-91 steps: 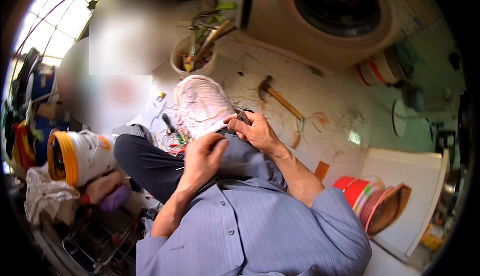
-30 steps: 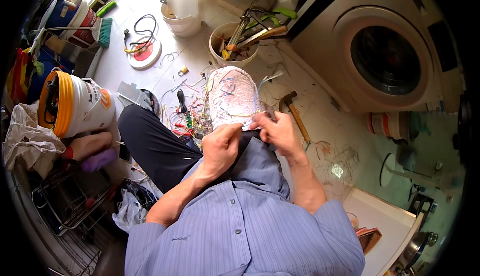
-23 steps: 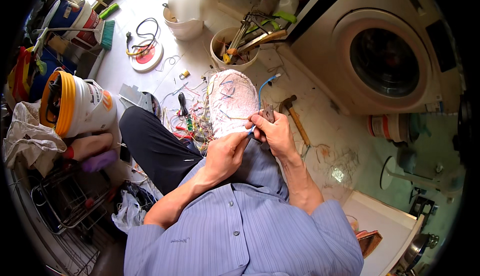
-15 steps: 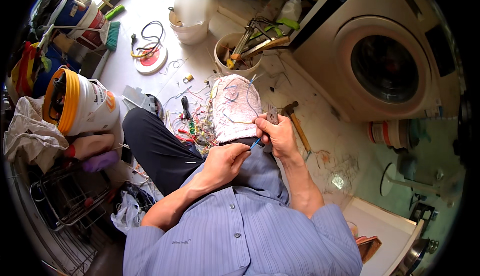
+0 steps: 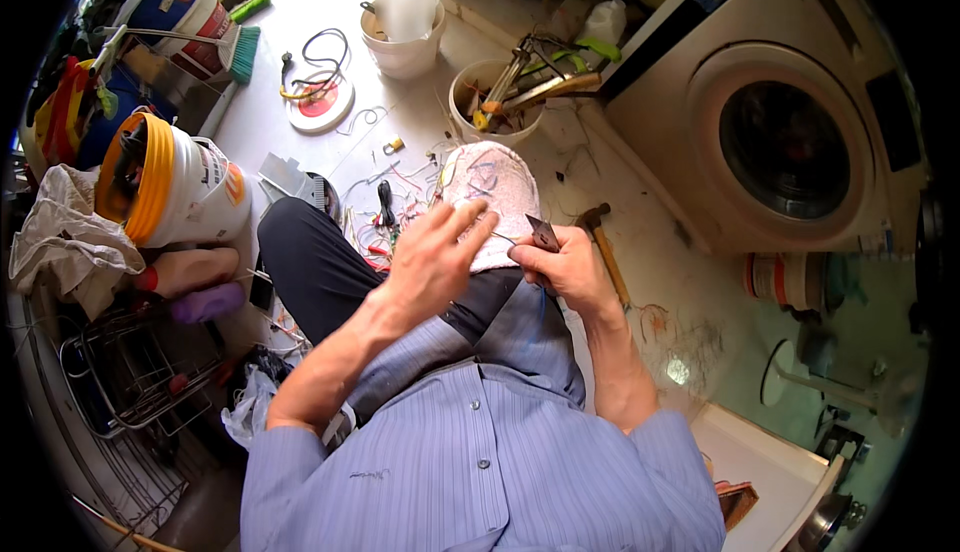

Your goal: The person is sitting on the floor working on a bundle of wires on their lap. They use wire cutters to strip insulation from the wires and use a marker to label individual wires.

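Right now the left hand (image 5: 432,257), fingers spread, steadies a pale patterned dome-shaped cover (image 5: 487,197) on the knee; the right hand (image 5: 565,267) pinches small dark pliers (image 5: 543,235). Best brace the cover firmly.

Bare floor (image 5: 640,242) opens to the right of the hands, broken only by the hammer (image 5: 603,248) lying just beside the right hand (image 5: 568,267). Ahead, the tool bucket (image 5: 497,104) and white tub (image 5: 402,40) block the way. Left of the pale dome (image 5: 492,187), loose wires (image 5: 385,214) clutter the floor. The washing machine (image 5: 790,147) walls off the far right, probably leaving only a narrow strip.
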Demonstrator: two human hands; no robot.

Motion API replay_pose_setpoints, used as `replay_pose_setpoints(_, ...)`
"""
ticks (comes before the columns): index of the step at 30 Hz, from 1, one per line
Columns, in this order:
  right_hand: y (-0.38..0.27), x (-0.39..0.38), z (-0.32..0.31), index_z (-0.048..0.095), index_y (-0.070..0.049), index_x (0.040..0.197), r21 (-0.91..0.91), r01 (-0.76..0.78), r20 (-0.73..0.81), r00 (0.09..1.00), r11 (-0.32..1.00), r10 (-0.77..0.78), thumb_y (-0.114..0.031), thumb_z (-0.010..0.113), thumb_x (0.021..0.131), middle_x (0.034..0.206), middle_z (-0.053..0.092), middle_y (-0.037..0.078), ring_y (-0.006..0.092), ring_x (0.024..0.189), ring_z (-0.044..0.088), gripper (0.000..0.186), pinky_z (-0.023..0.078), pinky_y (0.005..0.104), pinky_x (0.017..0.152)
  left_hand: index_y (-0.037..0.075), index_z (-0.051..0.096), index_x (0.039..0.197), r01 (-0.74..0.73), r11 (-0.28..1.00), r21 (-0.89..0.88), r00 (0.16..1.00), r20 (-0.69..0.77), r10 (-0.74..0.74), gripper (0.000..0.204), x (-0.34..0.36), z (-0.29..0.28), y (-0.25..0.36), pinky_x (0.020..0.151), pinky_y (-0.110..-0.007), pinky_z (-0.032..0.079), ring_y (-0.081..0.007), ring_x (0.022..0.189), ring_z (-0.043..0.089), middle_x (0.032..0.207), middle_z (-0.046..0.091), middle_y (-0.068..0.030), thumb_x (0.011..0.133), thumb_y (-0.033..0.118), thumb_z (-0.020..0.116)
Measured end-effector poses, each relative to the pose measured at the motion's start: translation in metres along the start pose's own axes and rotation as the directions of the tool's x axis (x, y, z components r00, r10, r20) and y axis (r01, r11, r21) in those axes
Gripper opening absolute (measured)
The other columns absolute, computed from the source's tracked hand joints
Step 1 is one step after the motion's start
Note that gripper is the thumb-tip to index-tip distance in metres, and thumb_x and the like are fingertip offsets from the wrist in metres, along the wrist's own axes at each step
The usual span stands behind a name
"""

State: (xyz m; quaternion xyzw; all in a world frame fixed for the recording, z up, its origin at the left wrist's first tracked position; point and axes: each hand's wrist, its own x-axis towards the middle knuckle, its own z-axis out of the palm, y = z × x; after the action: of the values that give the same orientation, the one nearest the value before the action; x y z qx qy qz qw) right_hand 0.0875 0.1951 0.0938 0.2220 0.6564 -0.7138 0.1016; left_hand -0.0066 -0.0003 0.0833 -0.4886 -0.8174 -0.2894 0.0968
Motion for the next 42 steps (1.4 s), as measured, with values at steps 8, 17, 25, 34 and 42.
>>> replay_pose_setpoints(8,0.011,0.016,-0.027,0.071,0.001,0.083,-0.182,0.072,0.097,0.994,0.981,-0.055,-0.010,0.071,0.086,0.065,0.061,-0.001,0.0062,0.061,0.054,0.011,0.042,0.0248,0.056,0.007,0.066,0.092,-0.018,0.994,-0.107,0.993,0.117,0.030,0.015,-0.015,0.011,-0.027,0.073,-0.039,0.045,-0.0256,0.082,0.059,0.077,0.061,-0.0070,0.077,0.004,0.066)
replay_pose_setpoints(17,0.010,0.064,-0.128,0.068,0.003,0.082,-0.562,0.052,-0.119,0.983,0.826,-0.143,-0.014,0.068,0.086,0.066,0.065,0.005,0.0127,0.063,0.058,0.017,0.047,0.0295,0.061,0.000,0.071,0.093,0.554,0.713,-0.429,0.831,0.234,-0.505,0.014,-0.032,0.066,-0.035,0.065,-0.034,0.050,-0.0243,0.070,0.067,0.079,0.068,-0.0166,0.088,0.011,0.064)
replay_pose_setpoints(25,0.032,0.092,-0.117,0.065,-0.001,0.120,-0.805,-0.009,-0.380,0.776,0.593,-0.503,-0.044,0.059,0.097,0.112,0.065,0.025,0.0413,0.105,0.062,0.048,0.049,0.0458,0.091,-0.001,0.073,0.087,0.804,0.225,-0.551,0.536,0.505,-0.677,0.025,0.006,0.102,-0.045,0.061,-0.030,0.048,-0.0120,0.062,0.059,0.068,0.067,-0.0055,0.085,0.020,0.061)
replay_pose_setpoints(34,0.058,0.094,-0.035,0.071,-0.003,0.111,-0.707,0.293,-0.221,0.773,0.644,-0.594,-0.022,0.068,0.089,0.101,0.065,0.017,0.0350,0.094,0.064,0.028,0.052,0.0424,0.082,-0.003,0.072,0.081,0.832,0.399,-0.385,0.548,0.459,-0.700,0.024,0.026,0.112,-0.046,0.058,-0.029,0.049,-0.0124,0.060,0.062,0.067,0.068,-0.0064,0.086,0.018,0.062)
replay_pose_setpoints(42,0.060,0.110,-0.026,0.076,-0.011,0.104,-0.706,0.362,-0.094,0.804,0.609,-0.587,-0.023,0.072,0.085,0.096,0.066,0.012,0.0323,0.089,0.065,0.023,0.053,0.0420,0.079,0.002,0.074,0.093,0.836,0.498,-0.229,0.543,0.476,-0.692,0.028,0.039,0.101,-0.042,0.080,-0.043,0.054,-0.0364,0.085,0.070,0.087,0.071,-0.0230,0.087,0.024,0.059)
